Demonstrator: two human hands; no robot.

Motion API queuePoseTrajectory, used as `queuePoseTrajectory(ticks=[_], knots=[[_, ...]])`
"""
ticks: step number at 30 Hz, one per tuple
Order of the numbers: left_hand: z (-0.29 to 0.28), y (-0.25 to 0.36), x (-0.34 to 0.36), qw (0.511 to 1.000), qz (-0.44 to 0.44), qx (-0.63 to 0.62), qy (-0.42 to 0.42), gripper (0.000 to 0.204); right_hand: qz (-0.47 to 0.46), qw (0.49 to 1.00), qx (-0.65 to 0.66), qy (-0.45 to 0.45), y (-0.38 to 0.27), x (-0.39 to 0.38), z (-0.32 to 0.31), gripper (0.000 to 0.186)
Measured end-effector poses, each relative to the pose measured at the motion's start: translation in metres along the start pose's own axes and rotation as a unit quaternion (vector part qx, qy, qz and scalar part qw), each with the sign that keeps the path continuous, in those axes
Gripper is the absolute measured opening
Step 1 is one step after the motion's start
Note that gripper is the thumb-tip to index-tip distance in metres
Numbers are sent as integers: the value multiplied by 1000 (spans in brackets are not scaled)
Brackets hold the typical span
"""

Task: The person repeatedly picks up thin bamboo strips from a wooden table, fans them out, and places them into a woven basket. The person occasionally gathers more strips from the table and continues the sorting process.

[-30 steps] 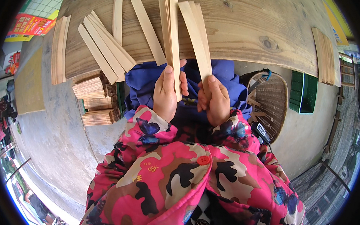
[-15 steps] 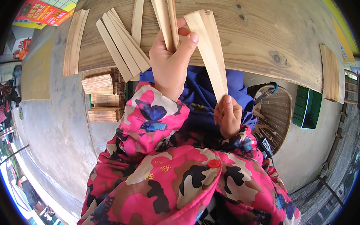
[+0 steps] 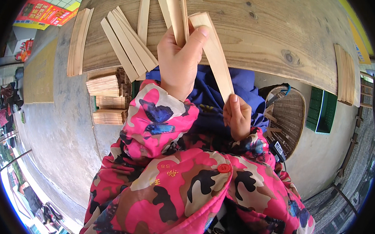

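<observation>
My left hand (image 3: 179, 63) is closed around several pale wooden strips (image 3: 172, 13) standing up over the table, its thumb also on the top end of another strip bundle (image 3: 216, 59). My right hand (image 3: 237, 117) pinches the lower end of that bundle, which slants between both hands over a blue cloth (image 3: 240, 79) on my lap. On the plank table (image 3: 275, 25) lie fanned strips (image 3: 123, 44) and a single strip (image 3: 143, 16), beside a neat stack (image 3: 79, 44) at the left. Another stack (image 3: 344, 72) lies at the table's right end.
Below the table's left part are piled bundles of strips (image 3: 108, 116). To my right stand a woven basket (image 3: 292, 125) with wood pieces and a green plastic crate (image 3: 321, 111). A yellowish board (image 3: 39, 77) lies at the far left.
My left hand has risen from low on its strips to the top of the right hand's bundle, where its thumb now presses. My right hand has shifted slightly down and right in view.
</observation>
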State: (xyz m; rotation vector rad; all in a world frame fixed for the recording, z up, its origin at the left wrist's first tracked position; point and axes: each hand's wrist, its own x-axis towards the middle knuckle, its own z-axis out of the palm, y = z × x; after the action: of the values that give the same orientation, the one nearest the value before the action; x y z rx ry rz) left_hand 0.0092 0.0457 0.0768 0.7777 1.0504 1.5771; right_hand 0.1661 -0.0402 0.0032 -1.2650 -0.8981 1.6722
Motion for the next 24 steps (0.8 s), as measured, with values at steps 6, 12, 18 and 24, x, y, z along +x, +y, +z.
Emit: queuePoseTrajectory(ticks=[6, 12, 18, 24], knots=[[-1, 3, 1, 997, -55, -52, -16, 20, -17, 1000, -23, 2, 2, 1, -2, 42], [-4, -1, 1, 998, -60, -15, -12, 38, -128, 991, 0, 39, 5, -1, 0, 33], [-17, -30, -33, 973, -216, -23, -82, 53, -78, 993, 26, 88, 2, 7, 0, 20], [-25, -63, -69, 954, -290, 19, -70, 47, -42, 994, 88, 53, 2, 10, 9, 17]])
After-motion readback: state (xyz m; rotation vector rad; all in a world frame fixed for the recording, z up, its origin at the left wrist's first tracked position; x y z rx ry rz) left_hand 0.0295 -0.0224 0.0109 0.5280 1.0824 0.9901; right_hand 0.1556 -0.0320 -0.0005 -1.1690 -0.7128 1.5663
